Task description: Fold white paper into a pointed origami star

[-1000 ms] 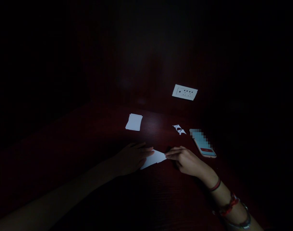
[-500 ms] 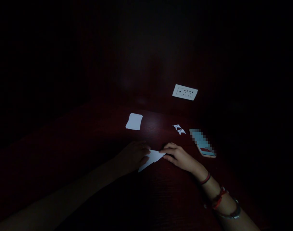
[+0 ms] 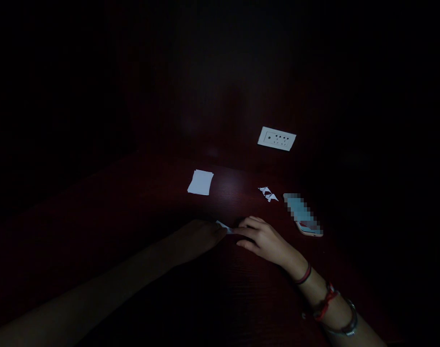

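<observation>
A small piece of folded white paper (image 3: pixel 225 227) lies low on the dark red table, mostly covered by my left hand (image 3: pixel 205 236). That hand is in shadow and closed on the paper, its fingertips hard to make out. My right hand (image 3: pixel 261 239) rests just to the right, bracelets on its wrist. Its index fingertip touches the paper's right end, while the thumb is stretched out apart from it on the table. Beyond the hands sits a stack of white paper sheets (image 3: pixel 200 182). Small folded paper pieces (image 3: pixel 268 193) lie past my right hand.
A smartphone (image 3: pixel 302 215) with a blurred screen lies to the right of my right hand. On the upright panel behind the table is a white socket plate (image 3: pixel 277 139). Both sides of the view are very dark.
The paper showed as a wide triangle between my hands; now only a narrow strip shows. My left hand has closed over it, and my right hand has shifted slightly left, its thumb off the paper.
</observation>
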